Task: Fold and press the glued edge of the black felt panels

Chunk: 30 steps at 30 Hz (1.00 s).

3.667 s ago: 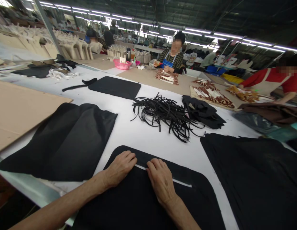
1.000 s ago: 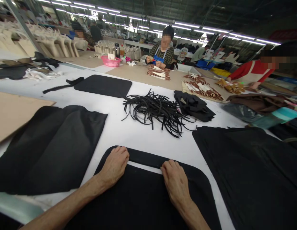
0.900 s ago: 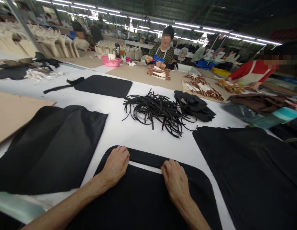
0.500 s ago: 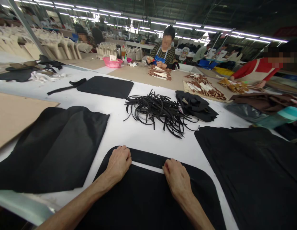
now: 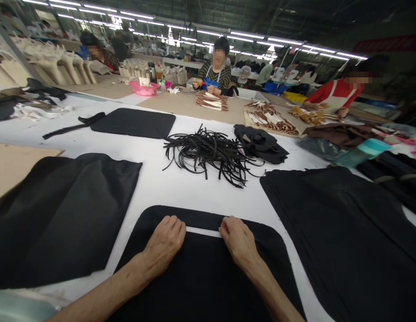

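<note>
Head cam: our black panel [image 5: 201,281] lies lower ctr under both hands, its white strip [image 5: 203,232] running approx. L–R betw. our L hand [image 5: 168,239] and R hand [image 5: 238,241], equally near. Fingers curled in; can't tell if we're gripping.

Two bare hands, bare forearms, skin uncovered right down to the frame edge. left hand [image 5: 166,243]: bony build, knuckles standing out as a row of bumps, smooth curve into a narrow wrist. left forearm [image 5: 117,284]: lean, broader toward the bottom edge, longer stretch visible than on the other side. right hand [image 5: 239,243]: same lean build, knuckles pronounced, faint ridges across the back. right forearm [image 5: 273,286]: slim, slightly rounded outline, cut off by the bottom edge
</note>
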Tool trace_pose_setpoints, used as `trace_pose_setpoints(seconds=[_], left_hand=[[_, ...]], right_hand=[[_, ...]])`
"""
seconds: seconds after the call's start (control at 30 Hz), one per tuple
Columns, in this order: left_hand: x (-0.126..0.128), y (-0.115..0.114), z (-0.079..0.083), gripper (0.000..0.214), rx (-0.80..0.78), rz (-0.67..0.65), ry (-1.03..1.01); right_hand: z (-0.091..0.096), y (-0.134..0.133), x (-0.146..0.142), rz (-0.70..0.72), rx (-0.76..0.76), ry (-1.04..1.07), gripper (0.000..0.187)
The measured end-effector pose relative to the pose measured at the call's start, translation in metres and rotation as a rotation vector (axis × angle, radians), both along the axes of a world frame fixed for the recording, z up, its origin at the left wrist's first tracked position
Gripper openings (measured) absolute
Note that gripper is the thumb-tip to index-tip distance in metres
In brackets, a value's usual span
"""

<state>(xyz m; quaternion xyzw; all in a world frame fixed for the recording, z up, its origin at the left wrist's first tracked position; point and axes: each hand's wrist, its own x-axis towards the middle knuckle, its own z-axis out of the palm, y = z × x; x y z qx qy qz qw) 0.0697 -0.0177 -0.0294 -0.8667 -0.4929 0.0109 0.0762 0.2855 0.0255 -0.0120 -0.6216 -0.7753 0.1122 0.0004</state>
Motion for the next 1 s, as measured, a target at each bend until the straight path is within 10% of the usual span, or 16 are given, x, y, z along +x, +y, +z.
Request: trace_pose_setpoints(seconds=[0.23, 0.5, 0.77, 1.0], left_hand=[[0.017, -0.012, 0.007, 0.051, 0.091, -0.022, 0.192], [0.037, -0.014, -0.033, 0.066, 0.203, 0.005, 0.226], [0.007, -0.007, 0.004, 0.053, 0.003, -0.013, 0.139], [-0.028, -0.015, 0.003, 0.046, -0.042, 0.107, 0.057]], right_hand=[[0.006, 0.004, -0.001, -0.017, -0.076, -0.034, 0.017], [-0.002, 0.001, 0.001, -0.018, -0.020, -0.025, 0.016], [-0.005, 0.003, 0.007, -0.032, -0.051, 0.074, 0.015], [-0.005, 0.001, 0.001, -0.034, -0.056, 0.099, 0.015]])
